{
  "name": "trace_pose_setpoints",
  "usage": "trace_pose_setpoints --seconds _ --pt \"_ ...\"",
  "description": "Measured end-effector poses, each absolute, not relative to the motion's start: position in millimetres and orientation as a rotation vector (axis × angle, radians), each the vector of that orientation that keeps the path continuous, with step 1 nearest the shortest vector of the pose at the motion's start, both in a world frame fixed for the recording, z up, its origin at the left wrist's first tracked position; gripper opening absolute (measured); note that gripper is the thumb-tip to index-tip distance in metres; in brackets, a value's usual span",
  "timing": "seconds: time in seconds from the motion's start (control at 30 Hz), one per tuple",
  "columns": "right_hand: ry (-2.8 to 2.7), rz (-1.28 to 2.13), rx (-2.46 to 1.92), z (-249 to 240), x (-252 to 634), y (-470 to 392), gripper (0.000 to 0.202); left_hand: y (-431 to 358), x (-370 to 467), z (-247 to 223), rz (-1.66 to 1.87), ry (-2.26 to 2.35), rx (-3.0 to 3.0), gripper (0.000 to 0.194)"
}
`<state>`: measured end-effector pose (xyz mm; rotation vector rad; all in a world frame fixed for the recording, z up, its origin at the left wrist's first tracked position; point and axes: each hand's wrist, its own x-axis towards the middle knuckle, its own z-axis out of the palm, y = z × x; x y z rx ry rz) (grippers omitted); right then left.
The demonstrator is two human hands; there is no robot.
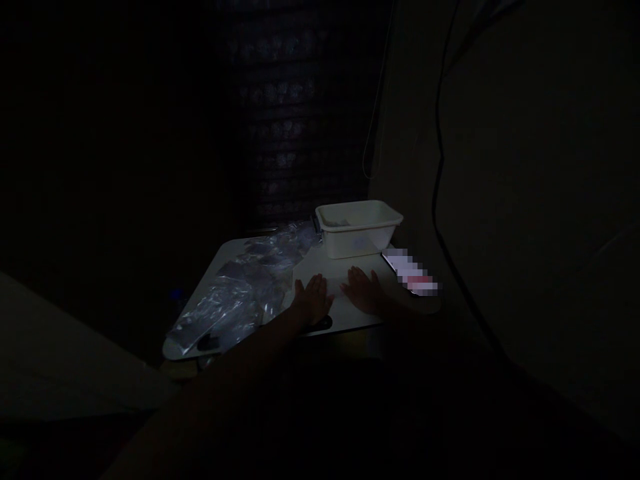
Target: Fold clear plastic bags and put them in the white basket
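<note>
My left hand [314, 299] lies flat on the pale table [345, 313], fingers stretched out and pointing away from me. To its right, my right hand [364, 291] rests palm down on the same tabletop, its fingers spread. Neither hand holds anything. Left of my left hand is a spread of clear plastic bags [235, 293], some with flat contents I cannot make out. Behind both hands stands a white plastic basin [357, 241] with something pale and indistinct inside. A lit phone [411, 272], its screen blurred out, lies to the right of my right hand.
The room is very dark. A dark slatted blind [280, 133] hangs behind the table, with a thin cord loop [370, 175] beside it. A black cable [440, 160] runs down the right wall. Dark cutouts [323, 325] sit along the table's near edge.
</note>
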<state>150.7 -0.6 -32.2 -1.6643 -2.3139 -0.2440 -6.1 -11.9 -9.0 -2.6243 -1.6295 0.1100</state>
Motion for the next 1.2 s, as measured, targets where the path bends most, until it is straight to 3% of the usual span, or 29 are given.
trace_pose_setpoints --seconds 0.4,0.73,1.2 --pt "-2.341 -0.245 -1.705 -24.3 164.6 11.5 0.034 -13.2 -8.0 4.9 0.013 -1.567 -2.655 0.049" --pt "-2.439 -0.154 -1.770 -4.1 158.9 19.8 0.029 3.8 -1.2 18.8 0.027 -1.610 -2.621 0.026" --pt "-2.336 -0.154 -1.997 2.2 149.0 30.5 0.029 13.8 -7.3 18.7 0.056 -1.734 -2.694 0.033"
